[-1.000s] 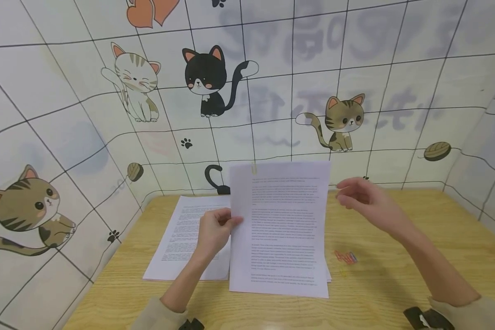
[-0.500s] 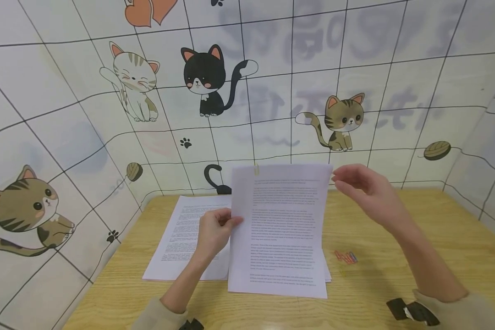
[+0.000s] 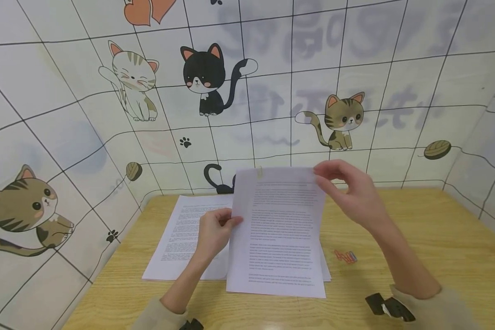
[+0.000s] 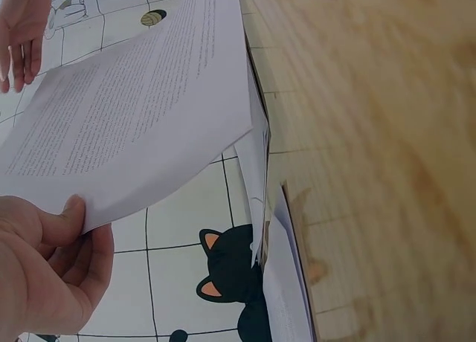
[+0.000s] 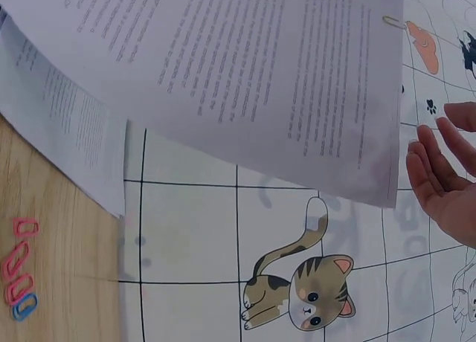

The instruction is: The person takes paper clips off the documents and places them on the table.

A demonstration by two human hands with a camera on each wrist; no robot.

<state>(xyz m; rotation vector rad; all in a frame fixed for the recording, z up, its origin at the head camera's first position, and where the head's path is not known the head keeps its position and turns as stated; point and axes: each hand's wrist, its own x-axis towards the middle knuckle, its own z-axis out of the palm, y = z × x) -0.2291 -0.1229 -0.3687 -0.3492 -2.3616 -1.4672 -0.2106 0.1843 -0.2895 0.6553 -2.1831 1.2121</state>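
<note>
My left hand [image 3: 215, 233] pinches the left edge of printed paper [image 3: 280, 238], thumb in front, holding it upright above the table. A pale yellow paper clip [image 3: 260, 172] sits on its top edge, left of centre; the right wrist view also shows this paper clip [image 5: 394, 21]. At the paper's top right corner is my right hand [image 3: 350, 195], its fingers loosely bent. In the right wrist view the right hand [image 5: 446, 175] appears just off the paper's top edge, with nothing between its fingers. How many sheets are held cannot be told.
Another printed stack [image 3: 189, 238] lies on the wooden table [image 3: 416, 229] at left. More paper [image 3: 326, 270] shows behind the held paper's lower right. Several red and blue paper clips [image 3: 345, 256] lie to the right. A wall with cat drawings [image 3: 272, 91] stands behind the table.
My right hand has moved left and slightly up to the paper's top right corner. The held paper's top has shifted a little right and down. My left hand keeps its hold.
</note>
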